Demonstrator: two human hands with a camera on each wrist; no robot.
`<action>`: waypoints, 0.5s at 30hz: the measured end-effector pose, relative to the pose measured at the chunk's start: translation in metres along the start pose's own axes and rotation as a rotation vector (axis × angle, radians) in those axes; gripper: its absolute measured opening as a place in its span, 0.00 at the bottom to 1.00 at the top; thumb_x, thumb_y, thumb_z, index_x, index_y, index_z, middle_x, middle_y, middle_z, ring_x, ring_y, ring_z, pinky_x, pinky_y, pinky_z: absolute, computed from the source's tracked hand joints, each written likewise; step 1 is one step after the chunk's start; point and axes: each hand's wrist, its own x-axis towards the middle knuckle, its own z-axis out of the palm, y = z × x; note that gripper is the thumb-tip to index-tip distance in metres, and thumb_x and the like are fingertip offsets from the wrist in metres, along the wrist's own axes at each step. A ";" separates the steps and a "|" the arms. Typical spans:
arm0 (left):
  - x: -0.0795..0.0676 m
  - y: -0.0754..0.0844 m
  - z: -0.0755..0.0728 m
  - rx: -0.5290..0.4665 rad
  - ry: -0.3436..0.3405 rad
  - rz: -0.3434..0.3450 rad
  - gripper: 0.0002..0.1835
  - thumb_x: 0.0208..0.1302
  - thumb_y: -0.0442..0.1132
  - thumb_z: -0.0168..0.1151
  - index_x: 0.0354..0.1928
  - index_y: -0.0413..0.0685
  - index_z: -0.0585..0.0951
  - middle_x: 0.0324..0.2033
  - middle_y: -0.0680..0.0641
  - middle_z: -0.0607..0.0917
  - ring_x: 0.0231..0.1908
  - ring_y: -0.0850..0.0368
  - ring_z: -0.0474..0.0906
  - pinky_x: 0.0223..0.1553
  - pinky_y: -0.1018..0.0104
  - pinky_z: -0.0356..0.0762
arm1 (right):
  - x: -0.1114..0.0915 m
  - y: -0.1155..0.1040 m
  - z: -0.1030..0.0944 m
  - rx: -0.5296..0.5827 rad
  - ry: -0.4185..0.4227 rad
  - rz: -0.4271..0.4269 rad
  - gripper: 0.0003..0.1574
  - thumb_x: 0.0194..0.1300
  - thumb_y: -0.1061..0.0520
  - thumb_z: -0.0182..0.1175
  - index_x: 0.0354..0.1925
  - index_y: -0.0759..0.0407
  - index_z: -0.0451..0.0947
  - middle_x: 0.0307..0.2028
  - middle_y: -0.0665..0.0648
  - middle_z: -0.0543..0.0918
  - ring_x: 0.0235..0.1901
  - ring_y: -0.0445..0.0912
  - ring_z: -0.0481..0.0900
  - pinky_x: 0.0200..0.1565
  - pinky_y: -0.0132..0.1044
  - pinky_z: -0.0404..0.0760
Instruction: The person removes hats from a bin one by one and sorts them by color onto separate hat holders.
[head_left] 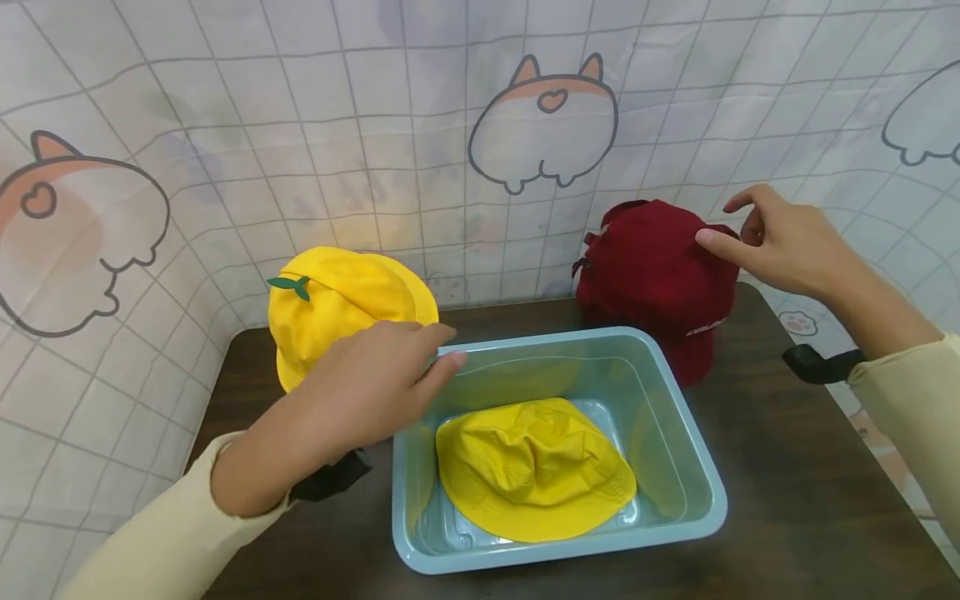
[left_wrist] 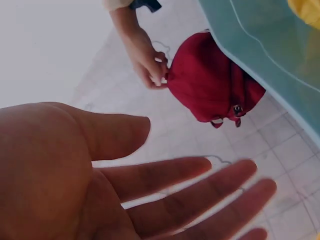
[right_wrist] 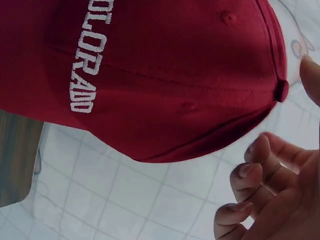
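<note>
- Right hand [head_left: 787, 237] at the crown of a dark red cap [head_left: 656, 258]; thumb and loosely bent fingers stand apart, pinching nothing. Right wrist view shows a gap between fingertips and cloth; in the head view the thumb overlaps the crown, contact hard to tell.
- Red cap sits at the table's far right, by the basin's far right corner; white lettering near its brim, a small button [right_wrist: 282, 91] on top.
- Left hand [head_left: 375, 371] hovers over the left rim of a pale blue basin [head_left: 708, 467], palm bare, fingers spread, gripping nothing.
- Yellow hat with a green sprout [head_left: 351, 304] stands behind the left hand, left of the basin.
- Second, flattened yellow hat [head_left: 532, 471] lies inside the basin.
- Dark wooden table [head_left: 795, 500] beneath; grid-patterned cloth [head_left: 420, 108] behind, bearing cartoon animals.
</note>
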 end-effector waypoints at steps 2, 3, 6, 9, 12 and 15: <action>0.020 0.002 -0.007 -0.054 -0.044 0.020 0.18 0.79 0.52 0.51 0.54 0.49 0.83 0.38 0.52 0.87 0.38 0.55 0.83 0.43 0.57 0.82 | -0.003 0.005 -0.003 0.014 0.045 0.020 0.46 0.72 0.33 0.55 0.71 0.64 0.61 0.44 0.70 0.80 0.38 0.60 0.76 0.26 0.42 0.74; 0.031 0.003 -0.010 -0.074 -0.060 0.033 0.17 0.80 0.51 0.50 0.54 0.50 0.83 0.35 0.53 0.86 0.36 0.56 0.81 0.43 0.58 0.81 | -0.005 0.008 -0.005 0.028 0.068 0.038 0.45 0.74 0.34 0.53 0.72 0.64 0.61 0.46 0.72 0.79 0.39 0.61 0.76 0.27 0.42 0.73; 0.065 0.005 -0.020 -0.154 -0.085 0.055 0.16 0.81 0.48 0.48 0.50 0.49 0.83 0.28 0.50 0.80 0.31 0.54 0.76 0.40 0.60 0.77 | -0.013 0.020 -0.008 0.117 0.120 0.129 0.44 0.77 0.34 0.46 0.73 0.63 0.58 0.50 0.71 0.78 0.41 0.58 0.75 0.30 0.40 0.71; 0.101 0.007 -0.027 -0.237 -0.069 0.057 0.17 0.82 0.47 0.47 0.54 0.48 0.82 0.34 0.49 0.82 0.37 0.52 0.76 0.44 0.59 0.76 | -0.021 0.037 -0.006 0.277 0.124 0.244 0.45 0.77 0.30 0.40 0.72 0.61 0.57 0.47 0.59 0.78 0.38 0.48 0.76 0.33 0.35 0.74; 0.137 0.007 -0.031 -0.355 -0.049 0.051 0.17 0.82 0.47 0.47 0.56 0.48 0.81 0.42 0.48 0.84 0.43 0.53 0.80 0.48 0.58 0.78 | -0.029 0.059 0.003 0.465 0.048 0.322 0.43 0.74 0.25 0.39 0.67 0.54 0.60 0.41 0.44 0.76 0.34 0.40 0.75 0.36 0.28 0.76; 0.168 0.008 -0.031 -0.497 -0.072 0.013 0.18 0.82 0.48 0.47 0.61 0.50 0.80 0.50 0.50 0.85 0.51 0.55 0.81 0.53 0.59 0.80 | -0.038 0.084 0.018 0.613 -0.107 0.368 0.40 0.70 0.22 0.38 0.63 0.48 0.63 0.38 0.33 0.77 0.36 0.38 0.77 0.38 0.29 0.79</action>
